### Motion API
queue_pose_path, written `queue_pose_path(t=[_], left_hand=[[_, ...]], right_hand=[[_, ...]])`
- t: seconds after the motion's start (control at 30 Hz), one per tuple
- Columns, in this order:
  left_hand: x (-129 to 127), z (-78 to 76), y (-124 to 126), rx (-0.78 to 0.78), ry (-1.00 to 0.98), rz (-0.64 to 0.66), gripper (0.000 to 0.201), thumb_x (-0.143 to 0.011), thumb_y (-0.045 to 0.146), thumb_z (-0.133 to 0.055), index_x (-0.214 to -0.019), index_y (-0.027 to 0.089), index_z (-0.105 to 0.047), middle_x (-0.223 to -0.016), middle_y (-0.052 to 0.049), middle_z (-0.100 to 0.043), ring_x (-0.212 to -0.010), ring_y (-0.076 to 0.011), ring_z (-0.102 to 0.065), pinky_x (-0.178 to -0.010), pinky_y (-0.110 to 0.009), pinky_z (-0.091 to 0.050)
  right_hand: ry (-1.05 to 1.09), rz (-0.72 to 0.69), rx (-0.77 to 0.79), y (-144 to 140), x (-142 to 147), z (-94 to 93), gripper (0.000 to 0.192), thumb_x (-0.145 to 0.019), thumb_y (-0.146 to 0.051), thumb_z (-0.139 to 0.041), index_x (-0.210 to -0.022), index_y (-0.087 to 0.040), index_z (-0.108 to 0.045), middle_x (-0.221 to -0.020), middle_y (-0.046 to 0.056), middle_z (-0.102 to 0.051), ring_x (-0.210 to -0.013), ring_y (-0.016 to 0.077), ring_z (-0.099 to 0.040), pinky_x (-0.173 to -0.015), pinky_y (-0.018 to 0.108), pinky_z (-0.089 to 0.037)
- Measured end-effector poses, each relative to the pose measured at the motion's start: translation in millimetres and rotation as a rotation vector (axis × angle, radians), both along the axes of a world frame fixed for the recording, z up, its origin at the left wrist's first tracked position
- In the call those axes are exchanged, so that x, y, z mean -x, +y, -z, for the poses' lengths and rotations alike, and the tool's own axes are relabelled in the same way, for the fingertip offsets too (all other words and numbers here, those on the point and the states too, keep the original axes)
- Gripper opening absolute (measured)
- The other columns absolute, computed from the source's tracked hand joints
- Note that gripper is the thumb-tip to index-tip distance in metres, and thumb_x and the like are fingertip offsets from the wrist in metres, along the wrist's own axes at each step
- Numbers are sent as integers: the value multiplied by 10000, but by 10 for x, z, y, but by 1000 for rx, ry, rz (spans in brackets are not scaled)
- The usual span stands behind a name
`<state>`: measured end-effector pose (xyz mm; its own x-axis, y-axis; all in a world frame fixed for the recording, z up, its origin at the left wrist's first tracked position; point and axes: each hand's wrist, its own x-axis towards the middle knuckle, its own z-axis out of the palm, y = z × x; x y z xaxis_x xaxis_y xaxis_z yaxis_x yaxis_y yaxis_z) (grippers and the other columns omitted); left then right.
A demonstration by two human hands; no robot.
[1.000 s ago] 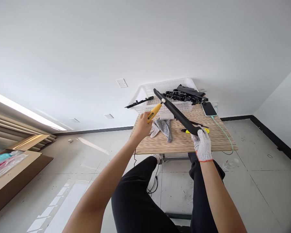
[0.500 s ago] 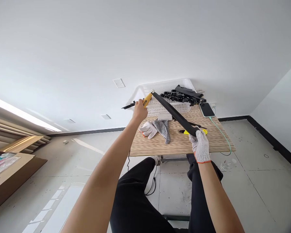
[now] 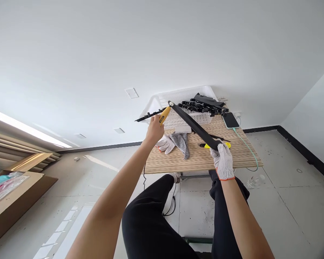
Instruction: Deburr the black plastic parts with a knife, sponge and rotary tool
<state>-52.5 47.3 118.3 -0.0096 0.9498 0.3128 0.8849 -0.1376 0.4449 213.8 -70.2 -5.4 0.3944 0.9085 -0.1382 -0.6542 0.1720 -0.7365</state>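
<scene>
My bare left hand (image 3: 154,130) grips a yellow-handled tool (image 3: 165,114), whose tip meets the far end of a long black plastic strip (image 3: 193,125). My right hand (image 3: 223,161), in a white knit glove with an orange cuff, holds the strip's near end, so the strip slants up and away over the small wooden table (image 3: 232,156). Both hands are above the table in front of my knees.
A white plastic basket (image 3: 178,98) of black parts stands at the table's back, one black strip (image 3: 148,115) sticking out left. A loose glove and grey cloth (image 3: 181,142), a small white box (image 3: 183,129), a yellow tool (image 3: 226,145) and a phone (image 3: 231,120) with cable lie on the table. A cardboard box (image 3: 13,201) sits on the floor at left.
My left hand has moved the yellow tool up along the black strip, from a point partway down it to its far end. The right hand keeps its grip.
</scene>
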Motion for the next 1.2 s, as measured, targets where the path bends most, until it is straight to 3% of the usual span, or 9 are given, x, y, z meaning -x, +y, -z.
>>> queue_pose_path(t=[0.27,0.53,0.7,0.83,0.93,1.2], left_hand=[[-133,48,-301,-3,65,77,453,-910,103,-489,-1351,201,-449,-1339,-166,-526,-1110,-323,-646,-931,-507,-551],[-220,93,-732,22,55,201,454,-938,119,-476,-1382,211,-451,-1338,-165,-533,-1088,-309,-650,-874,-474,-578],[-402,181,-1075,150,33,386,444,-952,140,-499,-1387,220,-456,-1342,-148,-556,-1129,-300,-650,-891,-458,-596],[-581,273,-1318,143,47,567,458,-940,99,-490,-1372,245,-453,-1279,-116,-576,-1143,-275,-650,-965,-463,-588],[-628,293,-1410,153,55,613,459,-946,94,-474,-1377,243,-426,-1254,-107,-574,-1135,-262,-648,-954,-457,-598],[-424,408,-1391,42,1,613,469,-982,134,-485,-1424,252,-382,-1326,-122,-552,-1224,-247,-612,-1014,-423,-571]], right_hand=[[66,55,-3,15,15,-3,545,-674,-476,-891,-1101,-199,-697,-865,26,-732,-647,136,-699,-596,252,-603],[86,74,1,-5,11,-67,471,-628,-445,-910,-983,-212,-706,-845,4,-727,-663,127,-699,-534,204,-580],[59,63,15,24,19,-18,452,-659,-410,-892,-1027,-210,-721,-904,6,-727,-687,114,-693,-561,200,-589],[57,101,-18,25,26,-21,422,-681,-390,-877,-1032,-217,-720,-1033,32,-746,-887,160,-729,-608,199,-600],[63,68,-68,14,27,-33,392,-701,-374,-867,-1031,-218,-724,-1118,54,-752,-1048,196,-715,-652,208,-612],[86,85,-7,46,30,-12,451,-639,-380,-902,-1015,-209,-721,-960,13,-749,-747,133,-716,-560,206,-602]])
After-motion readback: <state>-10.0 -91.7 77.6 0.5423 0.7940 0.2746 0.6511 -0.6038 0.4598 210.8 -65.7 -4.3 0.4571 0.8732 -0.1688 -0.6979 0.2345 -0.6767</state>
